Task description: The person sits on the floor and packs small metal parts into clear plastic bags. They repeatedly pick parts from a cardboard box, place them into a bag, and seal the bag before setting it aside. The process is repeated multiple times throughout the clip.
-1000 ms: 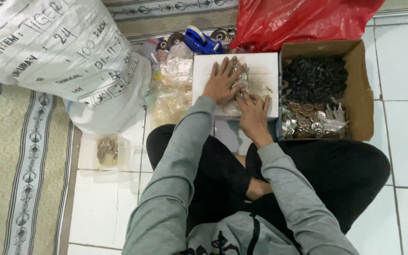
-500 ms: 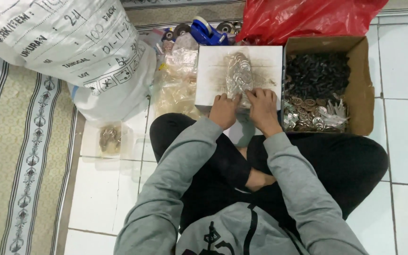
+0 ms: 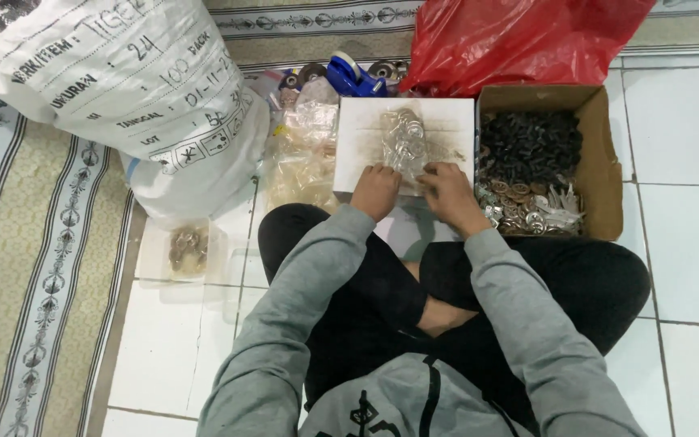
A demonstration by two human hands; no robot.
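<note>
I sit cross-legged on a tiled floor in a grey sweater. A white flat box [image 3: 366,129] lies in front of my knees. On it rests a small clear plastic bag [image 3: 402,137] filled with metal rings. My left hand [image 3: 375,191] and my right hand [image 3: 446,193] both pinch the near end of that bag at the box's front edge, fingers closed on the plastic.
A cardboard box [image 3: 600,162] at the right holds black parts and metal rings. A pile of clear bags [image 3: 305,162] lies left of the white box. A big white sack [image 3: 139,97], a red plastic bag [image 3: 519,40], a blue tape dispenser [image 3: 349,77] and a small tub [image 3: 188,249] surround me.
Both hands drew back from the middle of the white box to its near edge, and now hold the bag's near end instead of pressing on it.
</note>
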